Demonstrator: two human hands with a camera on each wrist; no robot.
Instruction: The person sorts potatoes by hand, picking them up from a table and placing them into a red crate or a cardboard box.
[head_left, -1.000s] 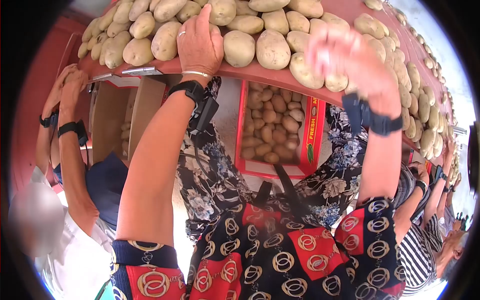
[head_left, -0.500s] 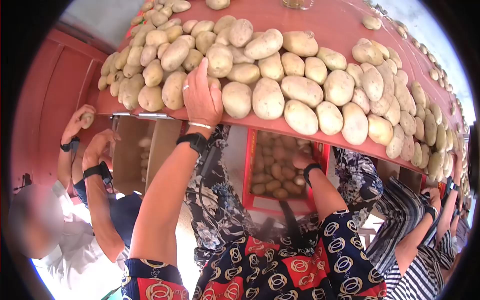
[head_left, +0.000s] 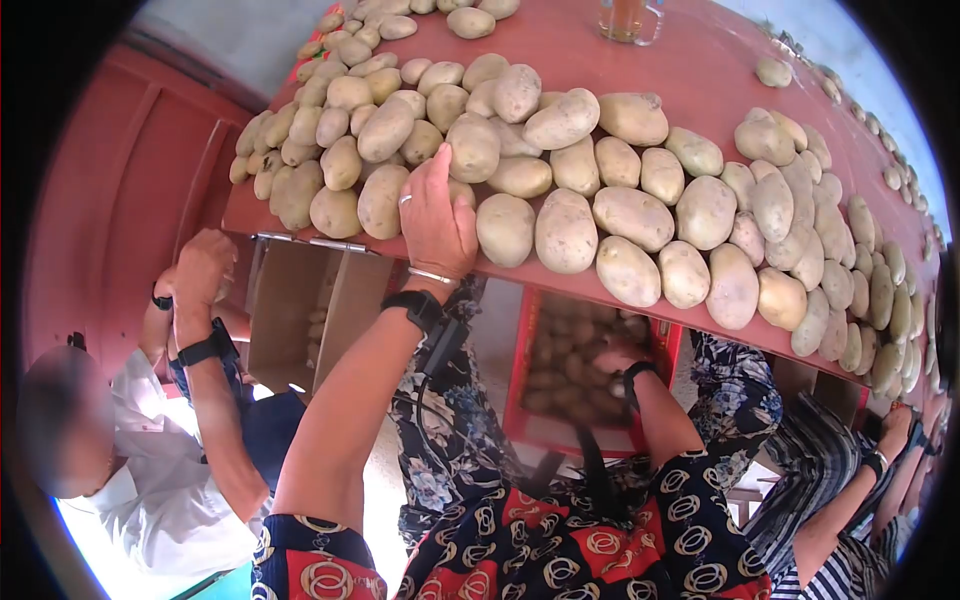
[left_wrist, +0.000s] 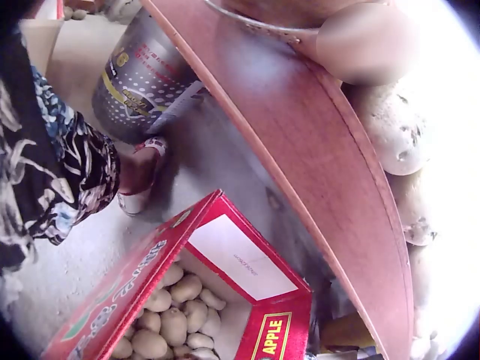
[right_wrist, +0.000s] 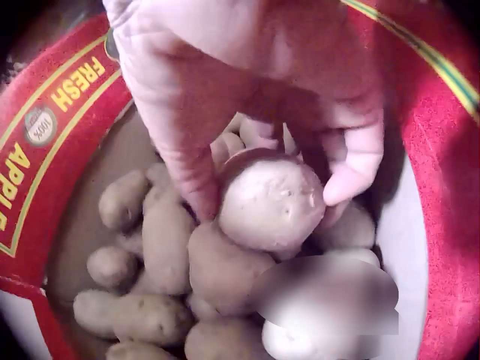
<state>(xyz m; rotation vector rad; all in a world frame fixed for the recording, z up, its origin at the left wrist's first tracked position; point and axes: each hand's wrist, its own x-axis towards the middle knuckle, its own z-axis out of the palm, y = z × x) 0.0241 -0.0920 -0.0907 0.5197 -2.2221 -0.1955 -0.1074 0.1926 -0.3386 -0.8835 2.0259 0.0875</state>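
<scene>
One pale potato [right_wrist: 271, 201]: between the digits of the right hand [right_wrist: 251, 82], which pinch it from two sides, inside the red APPLE carton [right_wrist: 450, 202] and above other potatoes [right_wrist: 154, 319]
Its skin: creamy where light falls, rounded body, small pits and dents across the face
Left hand [head_left: 435, 222]: rests at the front edge of the red table [head_left: 690, 60], index finger straight against a tan potato [head_left: 473, 147], thumb a little apart; how the remaining fingers lie cannot be told
Right wrist view: gives this grip plainly, where the head view has only a dim hand low in the carton
Left wrist view: adds a dark grey printed bucket [left_wrist: 142, 75] and a sandalled foot [left_wrist: 142, 166]
Head view: alone shows a glass mug [head_left: 622, 18] of amber liquid
</scene>
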